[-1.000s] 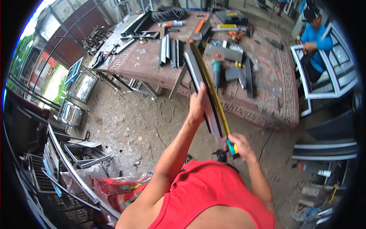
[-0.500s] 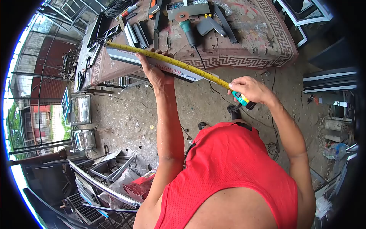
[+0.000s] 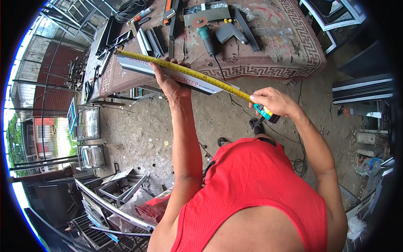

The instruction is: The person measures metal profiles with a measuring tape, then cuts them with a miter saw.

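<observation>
My left hand (image 3: 170, 84) is wrapped around an aluminum profile (image 3: 140, 66) with a white printed film on it, its thumb at the yellow blade. The profile slants down to the right, in front of the table edge. Along its upper side runs the pulled-out blade of a tape measure (image 3: 265, 112), whose end sits by the profile's left tip. My right hand (image 3: 273, 101) grips the green and black case, with the thumb on the blade at its mouth. Beyond the profile's right end the blade spans open air to the case.
On the cloth-covered table (image 3: 268, 67) lie an angle grinder (image 3: 205, 40), dark metal offcuts (image 3: 245, 29) and a tray of screws (image 3: 210, 14). Frames and scrap (image 3: 121, 189) are piled at lower left. Profiles (image 3: 363, 88) stack at right. A cable (image 3: 300, 164) trails over the floor.
Both hands keep their holds. The right hand with the tape case has shifted slightly down and left in view, and the profile sits slightly lower.
</observation>
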Motion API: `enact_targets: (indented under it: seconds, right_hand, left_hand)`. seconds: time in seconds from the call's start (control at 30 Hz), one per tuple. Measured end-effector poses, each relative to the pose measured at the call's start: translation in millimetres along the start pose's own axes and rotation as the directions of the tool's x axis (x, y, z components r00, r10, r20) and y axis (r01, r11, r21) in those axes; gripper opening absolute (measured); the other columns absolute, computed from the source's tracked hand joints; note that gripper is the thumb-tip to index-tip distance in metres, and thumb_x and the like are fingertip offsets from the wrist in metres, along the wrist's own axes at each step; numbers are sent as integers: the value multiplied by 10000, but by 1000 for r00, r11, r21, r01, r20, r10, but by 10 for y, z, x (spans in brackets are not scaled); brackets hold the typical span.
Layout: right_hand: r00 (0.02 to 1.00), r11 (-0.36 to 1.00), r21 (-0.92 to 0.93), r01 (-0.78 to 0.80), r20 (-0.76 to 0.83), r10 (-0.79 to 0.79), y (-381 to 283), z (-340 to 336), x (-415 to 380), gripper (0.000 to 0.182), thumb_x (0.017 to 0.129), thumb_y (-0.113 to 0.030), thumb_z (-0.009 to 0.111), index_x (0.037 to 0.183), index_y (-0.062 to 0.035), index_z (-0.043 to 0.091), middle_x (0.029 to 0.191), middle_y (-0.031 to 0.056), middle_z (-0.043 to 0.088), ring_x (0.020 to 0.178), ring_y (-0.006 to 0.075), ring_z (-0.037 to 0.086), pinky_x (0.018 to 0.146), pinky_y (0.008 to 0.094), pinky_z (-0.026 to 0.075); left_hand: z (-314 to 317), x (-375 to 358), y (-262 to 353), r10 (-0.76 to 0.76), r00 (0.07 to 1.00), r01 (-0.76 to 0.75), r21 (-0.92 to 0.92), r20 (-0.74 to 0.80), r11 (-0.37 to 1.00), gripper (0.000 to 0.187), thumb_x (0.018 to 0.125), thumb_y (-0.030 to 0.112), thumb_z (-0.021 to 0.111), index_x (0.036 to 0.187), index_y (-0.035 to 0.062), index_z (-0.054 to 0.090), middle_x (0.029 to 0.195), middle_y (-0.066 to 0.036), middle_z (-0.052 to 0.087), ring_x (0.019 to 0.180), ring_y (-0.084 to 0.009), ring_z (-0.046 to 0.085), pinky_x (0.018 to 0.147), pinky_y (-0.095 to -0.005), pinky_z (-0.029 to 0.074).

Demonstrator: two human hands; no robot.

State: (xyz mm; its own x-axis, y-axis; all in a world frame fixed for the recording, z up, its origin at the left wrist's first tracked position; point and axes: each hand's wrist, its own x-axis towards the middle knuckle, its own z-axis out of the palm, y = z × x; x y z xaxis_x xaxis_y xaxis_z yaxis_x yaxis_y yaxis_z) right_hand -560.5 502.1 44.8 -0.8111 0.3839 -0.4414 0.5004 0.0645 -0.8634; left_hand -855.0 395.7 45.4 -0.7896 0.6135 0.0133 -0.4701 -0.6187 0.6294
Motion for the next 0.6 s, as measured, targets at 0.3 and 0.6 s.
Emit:
enact_targets:
  seconds: [0.3, 0.6]
  right_hand:
    - [998, 967, 253, -20, 68, 2, 117, 119, 69, 349, 1029, -362, 563, 932, -46, 675, 783, 2, 626, 707, 93, 597, 658, 264, 480]
    - [974, 943, 323, -85, -172, 147, 808, 447, 162, 308, 1035, -325, 561, 928, -56, 663, 780, 11, 627, 667, 88, 588, 621, 254, 478]
  left_hand:
    - [-108, 60, -76, 8, 982, 4, 67, -187, 998, 569, 960, 618, 598, 1137, 77, 596, 851, -45, 626, 748, -220, 644, 720, -394, 553]
    - [-1339, -135, -214, -399, 834, 494, 837, -381, 234, 592, 869, 608, 720, 867, 17, 688, 695, -51, 636, 603, -162, 613, 577, -336, 496]
